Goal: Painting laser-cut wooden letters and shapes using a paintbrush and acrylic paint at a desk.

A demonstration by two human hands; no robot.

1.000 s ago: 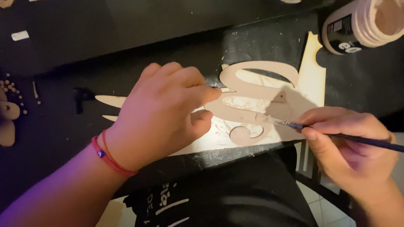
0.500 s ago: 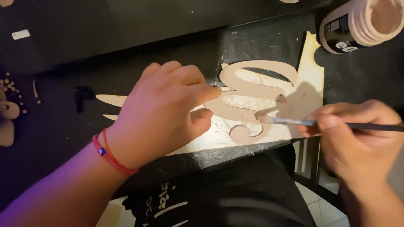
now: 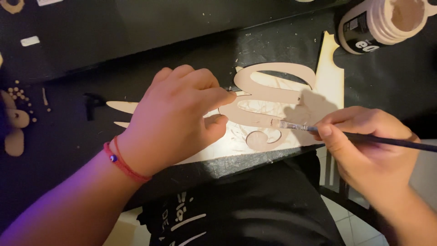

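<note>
Head view is looking down past the person's dark printed shirt (image 3: 236, 218) at the near table edge. The left hand (image 3: 175, 120), wearing a red string bracelet (image 3: 122, 163), is lying palm-down over the near left part of the curly wooden cutout (image 3: 273, 95), fingers curled and thumb tucked, pressing it flat rather than gripping it. The right hand (image 3: 364, 143) is pinching a thin dark-handled paintbrush (image 3: 346, 135) between thumb and fingers, and the bristle tip is touching the cutout's lower stroke, just above the small curl. The cutout is resting on a pale backing sheet (image 3: 334, 77), which is lying on the black table (image 3: 136, 27) close to the near edge.

To my eye, the brushing is going best with the brush kept low and drawn along the stroke, the holding hand staying off any freshly coated wood, and the tip kept inside the outline so little is running onto the sheet.

Farther off, an open paint jar (image 3: 387, 23) is standing at the far right, well apart from the brush. At the far left, small wooden pieces (image 3: 16, 123) and tiny beads (image 3: 18, 93) are lying scattered.
</note>
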